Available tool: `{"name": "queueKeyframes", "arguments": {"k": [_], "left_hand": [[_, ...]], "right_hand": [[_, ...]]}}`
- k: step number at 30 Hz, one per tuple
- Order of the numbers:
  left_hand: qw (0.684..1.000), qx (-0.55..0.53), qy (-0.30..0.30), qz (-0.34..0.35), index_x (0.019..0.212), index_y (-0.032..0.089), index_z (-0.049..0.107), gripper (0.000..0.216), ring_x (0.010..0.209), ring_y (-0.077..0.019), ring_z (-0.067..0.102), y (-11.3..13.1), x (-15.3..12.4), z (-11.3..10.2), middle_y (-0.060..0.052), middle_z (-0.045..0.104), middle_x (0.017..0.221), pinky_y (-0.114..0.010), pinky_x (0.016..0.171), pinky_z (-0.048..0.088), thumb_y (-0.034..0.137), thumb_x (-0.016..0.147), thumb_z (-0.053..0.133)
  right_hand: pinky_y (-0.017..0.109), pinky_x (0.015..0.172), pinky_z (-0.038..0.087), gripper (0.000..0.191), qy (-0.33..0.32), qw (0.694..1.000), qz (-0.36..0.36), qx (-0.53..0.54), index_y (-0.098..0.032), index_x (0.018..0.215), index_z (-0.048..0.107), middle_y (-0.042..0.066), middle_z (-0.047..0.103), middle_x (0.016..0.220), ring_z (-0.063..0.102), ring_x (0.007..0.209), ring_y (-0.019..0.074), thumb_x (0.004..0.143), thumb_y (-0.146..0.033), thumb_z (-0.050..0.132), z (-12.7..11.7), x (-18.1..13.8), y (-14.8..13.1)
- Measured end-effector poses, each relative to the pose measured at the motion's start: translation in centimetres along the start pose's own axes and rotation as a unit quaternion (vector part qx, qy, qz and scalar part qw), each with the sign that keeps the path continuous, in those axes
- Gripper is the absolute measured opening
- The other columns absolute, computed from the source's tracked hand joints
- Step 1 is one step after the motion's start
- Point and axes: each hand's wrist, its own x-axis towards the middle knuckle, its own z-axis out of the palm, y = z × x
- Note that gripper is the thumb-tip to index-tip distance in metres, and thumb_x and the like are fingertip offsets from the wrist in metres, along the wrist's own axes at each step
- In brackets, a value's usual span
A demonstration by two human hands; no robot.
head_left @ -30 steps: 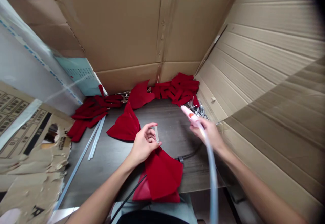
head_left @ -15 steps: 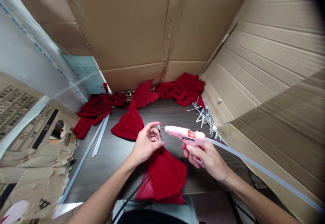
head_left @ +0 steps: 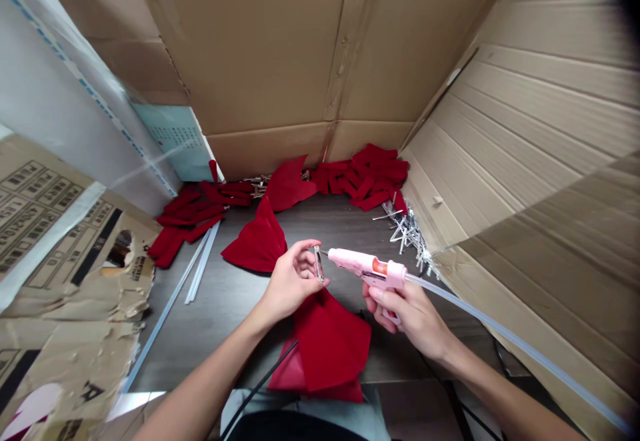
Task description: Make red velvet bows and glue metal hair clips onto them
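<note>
Between the thumb and fingers of my left hand (head_left: 295, 278) is a small metal hair clip (head_left: 319, 264), held upright. My right hand (head_left: 407, 308) grips a pink hot glue gun (head_left: 367, 266) by its handle, its nozzle pointing left and at or very near the clip's upper end. A long clear glue stick (head_left: 480, 304) runs out of the gun's back toward the lower right. Below my left hand, a red velvet bow piece (head_left: 333, 348) hangs over the table's front edge. A second red bow piece (head_left: 257, 241) lies just beyond that hand.
Red fabric strips lie in a left pile (head_left: 185, 218) and a right pile (head_left: 370, 178). Silver twist ties (head_left: 413, 234) are heaped by the right cardboard wall (head_left: 500, 161). Spare glue sticks (head_left: 197, 264) rest at left. A black cord (head_left: 263, 388) crosses near my lap.
The view has shifted slightly, so everything appears a little further right. The glue gun's nozzle stays close to the clip's upper end, and both hands keep their holds.
</note>
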Motion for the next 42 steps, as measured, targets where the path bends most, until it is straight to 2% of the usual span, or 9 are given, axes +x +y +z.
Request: {"name": "queueKeyframes", "arguments": {"k": [9,28,35,42], "left_hand": [[1.000,0.000,-0.001,0.002,0.112,0.017,0.054,0.062,0.061,-0.0070,0.055,0.1,-0.1,-0.1,0.005,0.054,0.075,-0.020,0.059,0.047,0.010,0.056,0.080],[1.000,-0.012,0.017,0.001,0.111,0.018,0.056,0.062,0.060,-0.0066,0.055,-0.1,0.0,-0.4,0.004,0.052,0.078,-0.021,0.058,0.047,0.009,0.054,0.080],[1.000,-0.010,0.023,0.002,0.111,0.018,0.055,0.065,0.059,-0.0068,0.055,0.2,0.0,-0.4,0.005,0.052,0.076,-0.021,0.057,0.047,0.008,0.052,0.079],[1.000,-0.004,0.022,0.008,0.111,0.017,0.055,0.064,0.058,-0.0065,0.055,0.2,0.1,-0.4,0.005,0.052,0.076,-0.020,0.055,0.046,0.007,0.053,0.078]], "right_hand": [[0.023,0.040,0.027,0.039,0.002,1.000,0.008,-0.006,-0.013,0.083,0.055,0.000,0.052,0.066,0.043,0.042,0.0075,0.085,-0.052,0.055,-0.1,-0.4,0.2],[0.024,0.041,0.026,0.039,-0.023,0.999,0.014,-0.029,-0.015,0.075,0.052,-0.001,0.048,0.063,0.040,0.041,0.0078,0.086,-0.053,0.052,0.2,-1.4,-0.2],[0.025,0.042,0.027,0.040,-0.035,0.997,0.019,-0.061,-0.016,0.073,0.051,-0.003,0.043,0.055,0.039,0.042,0.0093,0.087,-0.054,0.049,0.0,-2.0,-0.4],[0.026,0.043,0.029,0.040,-0.045,0.993,0.019,-0.103,-0.018,0.070,0.049,-0.001,0.047,0.057,0.040,0.043,0.0101,0.091,-0.051,0.042,0.2,-2.4,0.1]]}}
